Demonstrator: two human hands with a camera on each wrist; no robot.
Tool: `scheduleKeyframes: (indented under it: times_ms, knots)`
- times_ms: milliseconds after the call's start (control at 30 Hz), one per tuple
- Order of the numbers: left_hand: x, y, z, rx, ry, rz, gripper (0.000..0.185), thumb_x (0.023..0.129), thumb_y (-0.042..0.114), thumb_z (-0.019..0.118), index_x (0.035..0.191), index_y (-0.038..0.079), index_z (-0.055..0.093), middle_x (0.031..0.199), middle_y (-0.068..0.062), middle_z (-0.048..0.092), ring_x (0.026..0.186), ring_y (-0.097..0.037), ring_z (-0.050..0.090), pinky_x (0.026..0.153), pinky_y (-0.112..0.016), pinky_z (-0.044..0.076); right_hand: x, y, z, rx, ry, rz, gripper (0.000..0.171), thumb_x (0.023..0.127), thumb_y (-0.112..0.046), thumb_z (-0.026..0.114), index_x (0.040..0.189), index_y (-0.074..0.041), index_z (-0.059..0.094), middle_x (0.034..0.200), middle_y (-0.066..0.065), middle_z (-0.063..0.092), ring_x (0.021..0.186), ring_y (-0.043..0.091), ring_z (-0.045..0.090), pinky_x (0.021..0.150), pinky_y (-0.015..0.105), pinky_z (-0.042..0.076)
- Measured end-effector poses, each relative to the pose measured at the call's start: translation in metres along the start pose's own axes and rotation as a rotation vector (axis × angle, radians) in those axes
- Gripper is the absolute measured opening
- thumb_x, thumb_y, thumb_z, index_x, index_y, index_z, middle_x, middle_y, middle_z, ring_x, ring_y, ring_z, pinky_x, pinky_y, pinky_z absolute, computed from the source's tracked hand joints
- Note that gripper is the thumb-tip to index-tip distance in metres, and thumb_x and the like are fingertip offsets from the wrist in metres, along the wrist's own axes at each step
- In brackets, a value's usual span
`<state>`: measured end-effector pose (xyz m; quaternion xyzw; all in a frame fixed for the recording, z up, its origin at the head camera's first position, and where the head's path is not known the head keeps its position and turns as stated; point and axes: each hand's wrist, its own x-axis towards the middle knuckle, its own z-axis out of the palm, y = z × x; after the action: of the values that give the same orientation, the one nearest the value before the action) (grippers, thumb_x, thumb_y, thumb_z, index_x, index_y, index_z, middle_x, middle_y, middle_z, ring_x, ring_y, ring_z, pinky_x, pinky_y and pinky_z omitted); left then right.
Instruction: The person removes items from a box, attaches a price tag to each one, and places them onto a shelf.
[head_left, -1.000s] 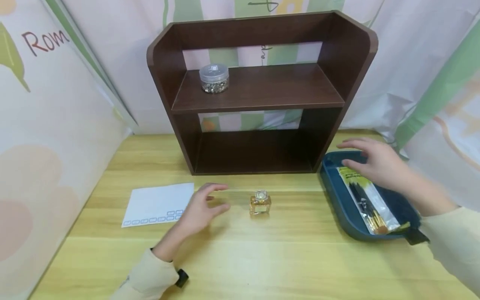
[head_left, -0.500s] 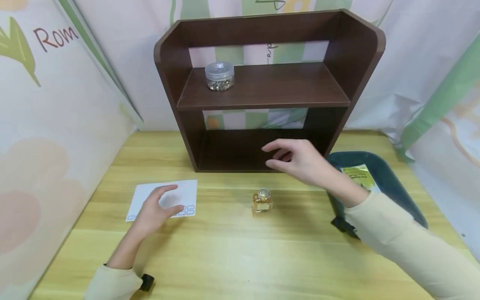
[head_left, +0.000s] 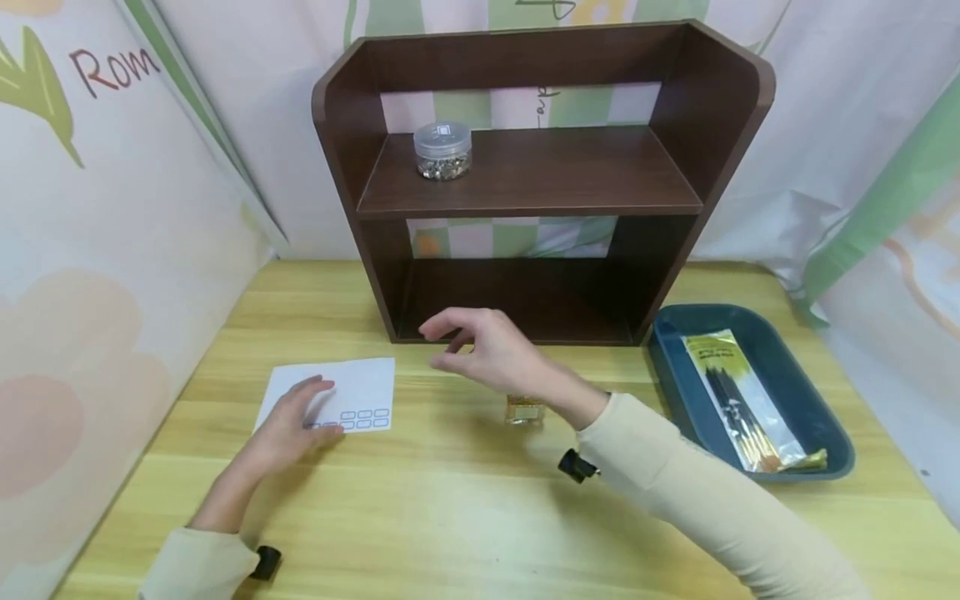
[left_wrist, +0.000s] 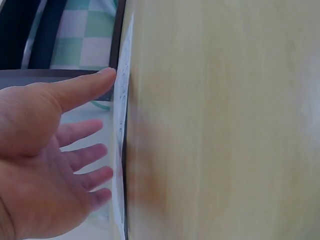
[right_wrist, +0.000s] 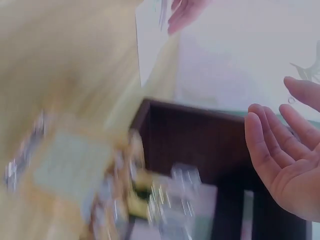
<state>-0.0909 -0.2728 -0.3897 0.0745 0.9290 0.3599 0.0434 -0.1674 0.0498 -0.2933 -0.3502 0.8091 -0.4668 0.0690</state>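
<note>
A white sheet [head_left: 347,388] with small printed boxes lies on the wooden table [head_left: 450,517] at the left. My left hand [head_left: 288,421] rests flat on its lower left part, fingers straight; the left wrist view shows the same left hand [left_wrist: 60,165] spread over the sheet [left_wrist: 120,145]. My right hand [head_left: 480,350] hovers open above the table, in front of the brown shelf [head_left: 540,179]. Behind my right wrist, a small amber glass bottle [head_left: 523,410] stands mostly hidden. In the blurred right wrist view the right hand [right_wrist: 285,160] is open and the bottle [right_wrist: 125,190] smeared.
A clear jar [head_left: 442,152] of small bits stands on the shelf's upper board. At the right, a dark blue tray [head_left: 787,392] holds a packet of brushes [head_left: 742,400]. Fabric backdrops close the left, back and right sides.
My right hand swept left from over the tray, past the bottle, to the front of the shelf. My left hand moved left and settled on the white sheet.
</note>
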Motion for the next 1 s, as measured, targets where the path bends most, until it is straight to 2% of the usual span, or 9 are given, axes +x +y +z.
scheduleKeyframes:
  times_ms: [133, 300, 433, 567, 633, 800, 867, 933, 1000]
  knots:
    - [0.0, -0.005, 0.002, 0.046, -0.019, 0.021, 0.065, 0.084, 0.01, 0.08, 0.137, -0.011, 0.049, 0.146, -0.04, 0.034, 0.135, -0.06, 0.028, 0.111, -0.07, 0.019, 0.009, 0.0, 0.024, 0.057, -0.021, 0.017, 0.031, 0.087, -0.007, 0.08, 0.116, -0.009, 0.07, 0.112, 0.001, 0.07, 0.085, 0.013, 0.068, 0.072, 0.028, 0.058]
    - [0.001, -0.01, 0.003, 0.1, -0.008, 0.033, 0.058, 0.086, 0.01, 0.079, 0.134, -0.008, 0.053, 0.144, -0.039, 0.039, 0.132, -0.061, 0.031, 0.109, -0.072, 0.019, 0.018, 0.0, 0.047, 0.097, -0.062, 0.045, 0.029, 0.088, -0.006, 0.078, 0.115, -0.008, 0.07, 0.11, 0.004, 0.071, 0.08, 0.014, 0.067, 0.067, 0.024, 0.057]
    - [0.001, -0.01, 0.003, 0.137, 0.002, 0.051, 0.056, 0.086, 0.01, 0.078, 0.134, -0.008, 0.054, 0.142, -0.038, 0.042, 0.13, -0.06, 0.034, 0.109, -0.071, 0.022, 0.027, 0.0, 0.063, 0.103, -0.079, 0.045, 0.027, 0.088, -0.006, 0.078, 0.114, -0.007, 0.07, 0.108, 0.006, 0.071, 0.078, 0.013, 0.066, 0.067, 0.023, 0.056]
    - [0.001, -0.01, 0.003, 0.158, 0.022, 0.09, 0.053, 0.087, 0.007, 0.076, 0.134, -0.008, 0.055, 0.139, -0.036, 0.048, 0.127, -0.058, 0.041, 0.107, -0.069, 0.027, 0.035, 0.001, 0.076, 0.109, -0.074, 0.088, 0.025, 0.088, -0.008, 0.078, 0.112, -0.008, 0.071, 0.106, 0.004, 0.072, 0.077, 0.014, 0.066, 0.068, 0.023, 0.056]
    - [0.002, -0.01, 0.002, 0.142, 0.034, 0.101, 0.051, 0.088, 0.005, 0.075, 0.133, -0.008, 0.056, 0.136, -0.034, 0.052, 0.125, -0.055, 0.046, 0.105, -0.068, 0.033, 0.038, 0.004, 0.082, 0.119, -0.07, 0.114, 0.024, 0.088, -0.008, 0.078, 0.111, -0.009, 0.071, 0.106, 0.006, 0.072, 0.079, 0.016, 0.067, 0.068, 0.022, 0.055]
    - [0.003, -0.008, -0.004, 0.063, 0.042, 0.048, 0.049, 0.094, 0.008, 0.071, 0.138, -0.003, 0.054, 0.129, -0.027, 0.061, 0.115, -0.044, 0.058, 0.097, -0.061, 0.045, 0.043, 0.012, 0.092, 0.143, -0.058, 0.136, 0.022, 0.089, -0.005, 0.077, 0.11, -0.004, 0.071, 0.108, 0.011, 0.071, 0.087, 0.022, 0.066, 0.074, 0.024, 0.054]
    - [0.003, -0.005, -0.008, 0.035, 0.037, 0.027, 0.049, 0.096, 0.014, 0.069, 0.141, 0.0, 0.053, 0.128, -0.024, 0.062, 0.111, -0.039, 0.06, 0.094, -0.057, 0.048, 0.043, 0.014, 0.095, 0.118, -0.049, 0.133, 0.023, 0.089, -0.007, 0.077, 0.111, -0.004, 0.072, 0.108, 0.009, 0.071, 0.091, 0.02, 0.064, 0.078, 0.025, 0.054]
    - [0.002, -0.001, -0.01, -0.005, 0.043, 0.029, 0.049, 0.098, 0.017, 0.068, 0.141, 0.001, 0.053, 0.126, -0.021, 0.064, 0.107, -0.034, 0.062, 0.091, -0.051, 0.05, 0.044, 0.015, 0.096, 0.082, -0.039, 0.131, 0.024, 0.089, -0.009, 0.078, 0.112, -0.006, 0.072, 0.11, 0.007, 0.07, 0.09, 0.019, 0.062, 0.075, 0.029, 0.054]
    - [0.001, 0.004, -0.013, -0.039, 0.05, 0.046, 0.048, 0.098, 0.02, 0.068, 0.14, 0.002, 0.055, 0.125, -0.019, 0.065, 0.102, -0.029, 0.062, 0.087, -0.046, 0.052, 0.044, 0.016, 0.097, 0.017, -0.023, 0.113, 0.025, 0.089, -0.012, 0.078, 0.113, -0.01, 0.073, 0.115, 0.004, 0.07, 0.097, 0.018, 0.06, 0.082, 0.029, 0.051]
